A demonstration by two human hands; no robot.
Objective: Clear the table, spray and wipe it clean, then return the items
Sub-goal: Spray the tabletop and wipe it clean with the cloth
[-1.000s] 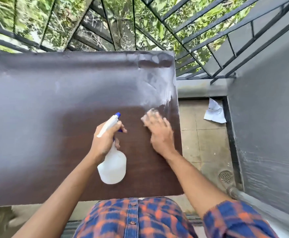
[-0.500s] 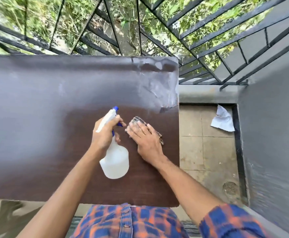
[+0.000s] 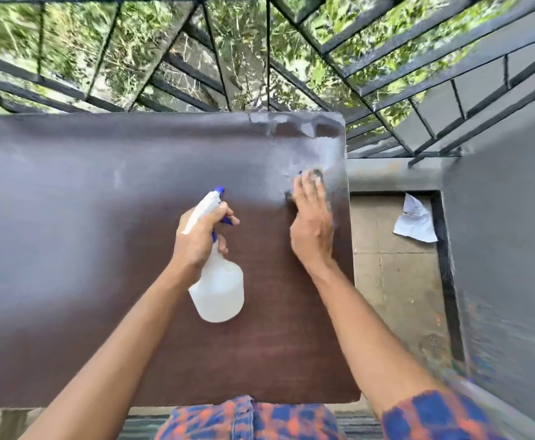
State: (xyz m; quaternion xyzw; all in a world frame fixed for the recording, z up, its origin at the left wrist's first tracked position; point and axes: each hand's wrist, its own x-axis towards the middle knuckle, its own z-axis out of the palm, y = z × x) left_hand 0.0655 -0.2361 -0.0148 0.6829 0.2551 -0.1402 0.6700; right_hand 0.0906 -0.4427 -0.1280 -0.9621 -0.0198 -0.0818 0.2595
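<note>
My left hand (image 3: 196, 239) is curled tight round the neck of the bottle (image 3: 218, 293). I hold it over the middle of the table (image 3: 101, 249), and its nose points away from me, to the far edge. My right hand (image 3: 312, 230) lies flat with straight fingers and presses a small rag (image 3: 316, 176) down on the table. The rag peeks out past my fingertips. It is blurry, so I cannot tell just what it is.

The table is long from left to right. The wet, smeary patch (image 3: 320, 147) sits at the far right corner, just ahead of my right hand. That hand is much nearer to it than my left. So I think the next rub should go forward, away from me, up into that corner, and the right hand should do it.

The big left part of the table looks dull, and I think it is not wiped yet. A paper (image 3: 415, 220) lies on the floor to the right, well apart from the table.
</note>
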